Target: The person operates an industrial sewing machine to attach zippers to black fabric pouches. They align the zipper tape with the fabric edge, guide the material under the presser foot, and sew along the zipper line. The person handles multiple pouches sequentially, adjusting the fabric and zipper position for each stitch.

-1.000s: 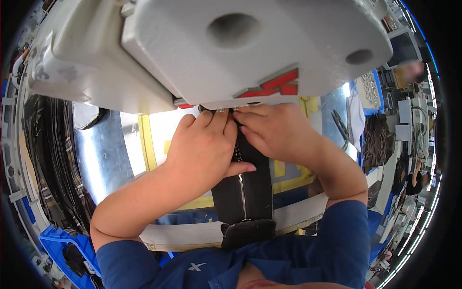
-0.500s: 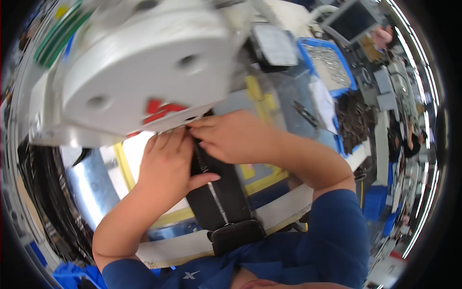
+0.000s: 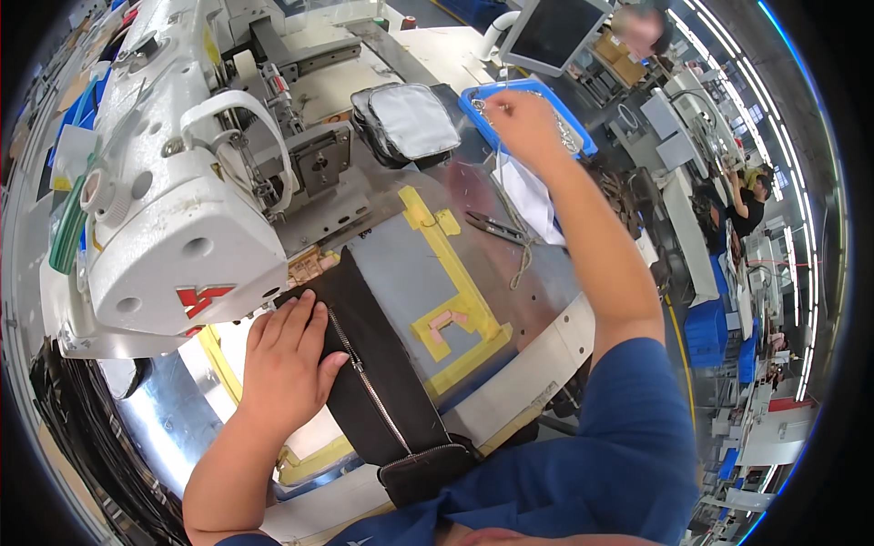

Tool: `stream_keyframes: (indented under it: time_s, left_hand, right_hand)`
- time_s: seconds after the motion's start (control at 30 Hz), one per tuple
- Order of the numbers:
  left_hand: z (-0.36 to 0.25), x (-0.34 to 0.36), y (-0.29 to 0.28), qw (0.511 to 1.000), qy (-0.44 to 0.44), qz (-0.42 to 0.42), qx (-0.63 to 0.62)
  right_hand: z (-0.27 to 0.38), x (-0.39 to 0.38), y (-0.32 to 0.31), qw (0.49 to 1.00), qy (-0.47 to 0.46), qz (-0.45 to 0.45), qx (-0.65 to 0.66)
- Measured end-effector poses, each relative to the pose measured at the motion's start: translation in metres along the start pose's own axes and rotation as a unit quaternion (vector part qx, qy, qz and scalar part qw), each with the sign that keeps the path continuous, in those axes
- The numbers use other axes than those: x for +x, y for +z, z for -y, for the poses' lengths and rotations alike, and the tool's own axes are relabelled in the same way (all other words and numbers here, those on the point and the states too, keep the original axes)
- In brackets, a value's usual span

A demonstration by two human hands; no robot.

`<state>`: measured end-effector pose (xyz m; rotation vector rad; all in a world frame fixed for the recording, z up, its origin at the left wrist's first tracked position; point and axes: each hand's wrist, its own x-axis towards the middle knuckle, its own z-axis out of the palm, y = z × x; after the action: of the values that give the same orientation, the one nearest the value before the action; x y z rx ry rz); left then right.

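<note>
My left hand [image 3: 284, 359] lies flat on the upper left part of a black fabric piece [image 3: 378, 341], fingers stretched out and thumb apart. A silver zipper [image 3: 378, 396] runs lengthwise through the fabric, with a slider partway along it. Toward my body the piece ends in a folded black part [image 3: 428, 471] edged with another zipper. At the far right, my right hand [image 3: 526, 127] reaches over a blue tray [image 3: 587, 143] of small silvery metal parts [image 3: 568, 136]. Its fingers are pinched together at the parts; whatever lies between them is too small to make out.
A white sewing machine head [image 3: 191, 246] stands close to my left hand. Tweezers [image 3: 496, 227] and a cord [image 3: 521, 264] lie on the table, near yellow tape [image 3: 455, 300]. Stacked black pouches [image 3: 405, 123] sit at the back, black fabric [image 3: 77, 437] at left.
My right hand has left the fabric beside the machine and moved far right to the blue tray. My left hand stays on the fabric, slightly lower and to the left in the picture.
</note>
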<state>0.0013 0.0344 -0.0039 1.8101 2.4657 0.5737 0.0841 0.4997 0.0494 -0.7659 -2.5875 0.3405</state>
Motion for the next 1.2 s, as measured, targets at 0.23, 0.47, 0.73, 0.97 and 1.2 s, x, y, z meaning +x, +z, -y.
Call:
stream_keyframes:
  time_s: [0.23, 0.47, 0.73, 0.97, 1.2]
  left_hand:
    - [0.001, -0.001, 0.0, 1.0, 0.007, -0.003, -0.001]
    - [0.002, -0.001, -0.001, 1.0, 0.016, -0.006, 0.003]
    - [0.001, -0.001, 0.0, 1.0, 0.02, -0.011, 0.009]
    - [0.002, -0.002, 0.0, 0.999, 0.024, -0.025, 0.017]
    - [0.002, 0.001, 0.0, 0.994, 0.086, -0.065, -0.037]
  right_hand:
    - [-0.155, 0.036, 0.035, 0.977, 0.066, 0.033, -0.198]
    - [-0.16, 0.036, 0.031, 0.971, 0.077, 0.066, -0.217]
    - [-0.151, 0.025, 0.029, 0.984, 0.04, 0.018, -0.173]
    - [-0.149, 0.03, 0.031, 0.977, 0.038, 0.051, -0.205]
    - [-0.116, 0.032, 0.012, 0.956, 0.035, -0.009, -0.292]
